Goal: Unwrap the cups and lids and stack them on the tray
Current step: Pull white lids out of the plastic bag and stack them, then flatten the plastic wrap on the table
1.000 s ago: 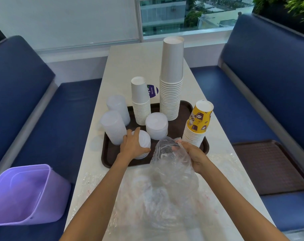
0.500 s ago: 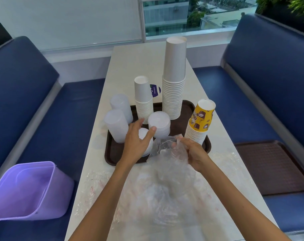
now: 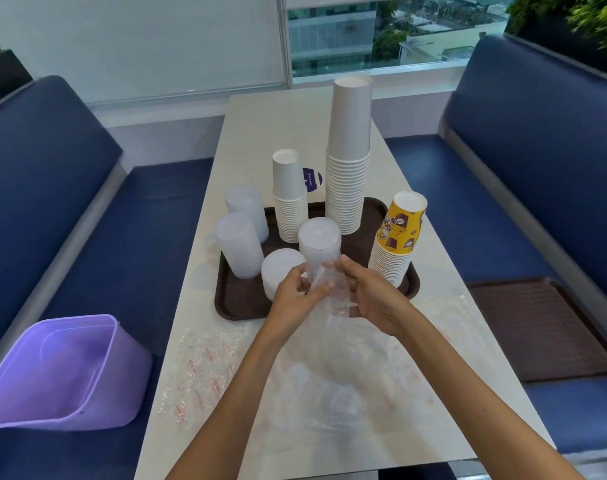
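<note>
The left hand (image 3: 295,293) and the right hand (image 3: 375,299) are meeting over the near part of the brown tray (image 3: 232,308). Both are pinching a crumpled clear wrapper (image 3: 330,294) between curled fingers. The wrapper is hanging just in front of a stack of clear lids (image 3: 319,242) that is standing on the tray, with a lower lid stack (image 3: 282,273) beside it. Behind them a tall white cup stack (image 3: 349,161) and a short white cup stack (image 3: 290,199) are standing upright. A yellow cup stack (image 3: 397,237) is leaning at the tray's right edge. Loose wrappers (image 3: 205,368) are lying on the worktop (image 3: 260,126), and a purple bin (image 3: 63,372) is sitting on the left bench.
</note>
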`<state>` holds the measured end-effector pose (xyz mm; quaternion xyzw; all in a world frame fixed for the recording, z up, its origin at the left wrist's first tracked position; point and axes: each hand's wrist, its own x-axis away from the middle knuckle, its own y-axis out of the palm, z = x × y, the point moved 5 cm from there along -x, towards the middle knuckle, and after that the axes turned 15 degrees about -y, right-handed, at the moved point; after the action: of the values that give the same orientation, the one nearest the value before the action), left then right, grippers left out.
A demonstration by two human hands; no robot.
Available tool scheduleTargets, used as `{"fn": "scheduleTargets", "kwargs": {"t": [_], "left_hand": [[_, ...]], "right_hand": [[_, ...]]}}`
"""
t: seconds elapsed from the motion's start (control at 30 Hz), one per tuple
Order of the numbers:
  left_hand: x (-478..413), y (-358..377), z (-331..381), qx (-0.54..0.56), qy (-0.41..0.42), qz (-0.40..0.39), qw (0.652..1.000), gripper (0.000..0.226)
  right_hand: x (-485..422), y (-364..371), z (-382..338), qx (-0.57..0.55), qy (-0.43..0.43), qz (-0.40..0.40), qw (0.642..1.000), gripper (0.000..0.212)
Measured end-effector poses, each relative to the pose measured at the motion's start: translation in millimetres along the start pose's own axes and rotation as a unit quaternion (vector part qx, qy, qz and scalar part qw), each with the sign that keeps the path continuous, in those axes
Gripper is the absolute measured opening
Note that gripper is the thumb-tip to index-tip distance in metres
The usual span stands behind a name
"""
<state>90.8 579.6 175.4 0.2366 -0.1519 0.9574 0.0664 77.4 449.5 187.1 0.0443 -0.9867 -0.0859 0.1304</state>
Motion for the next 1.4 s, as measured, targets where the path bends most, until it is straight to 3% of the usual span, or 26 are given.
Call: {"fn": "scheduleTargets", "kwargs": {"t": [0.07,0.13,0.23,0.33,0.43,0.5,0.6,0.7,0.9,1.07,1.17,1.3,1.4], "left_hand": [[1,-3,-5,0.06,0.017,-0.001,0.998,0.021],[6,-9,-8,0.1,0.033,0.023,0.994,0.006],[8,-21,-16,0.151,0.019,0.062,0.986,0.014],[8,-33,-23,0.206,-0.013,0.059,0.977,0.017],[11,-45,-29,0.275,-0.038,0.043,0.96,0.016],[13,-50,-31,0.295,-0.042,0.033,0.954,0.016],[17,-55,-34,0.307,-0.041,0.018,0.951,0.019],[23,-58,-34,0.309,-0.046,0.011,0.95,0.018],[28,-71,-42,0.317,-0.029,0.039,0.947,0.013],[32,-90,-54,0.367,-0.016,0.101,0.925,0.014],[35,-98,-62,0.381,-0.052,0.172,0.907,0.019],[30,-92,-62,0.238,-0.084,0.233,0.939,0.031],[38,-77,-61,0.223,-0.029,0.263,0.938,0.024]], "right_hand": [[4,6,-5,-0.002,-0.011,-0.027,1.0,0.028],[6,9,-8,0.008,-0.021,-0.046,0.999,0.027],[12,11,-14,0.003,-0.034,-0.051,0.998,0.026],[14,-4,-18,0.02,-0.114,0.034,0.993,0.032],[16,-25,-20,0.133,-0.202,0.145,0.959,0.031],[17,-29,-15,0.189,-0.18,0.144,0.954,0.039],[15,-16,5,0.178,-0.039,0.046,0.982,0.055],[17,-2,20,0.107,0.042,0.001,0.993,0.049],[17,2,17,0.048,-0.038,0.044,0.997,0.017],[19,-5,8,-0.012,-0.095,0.128,0.987,0.013],[21,-10,8,-0.033,-0.113,0.178,0.977,0.013],[20,-3,14,-0.051,-0.121,0.17,0.977,0.012],[20,1,17,-0.032,-0.124,0.177,0.976,0.011]]}}
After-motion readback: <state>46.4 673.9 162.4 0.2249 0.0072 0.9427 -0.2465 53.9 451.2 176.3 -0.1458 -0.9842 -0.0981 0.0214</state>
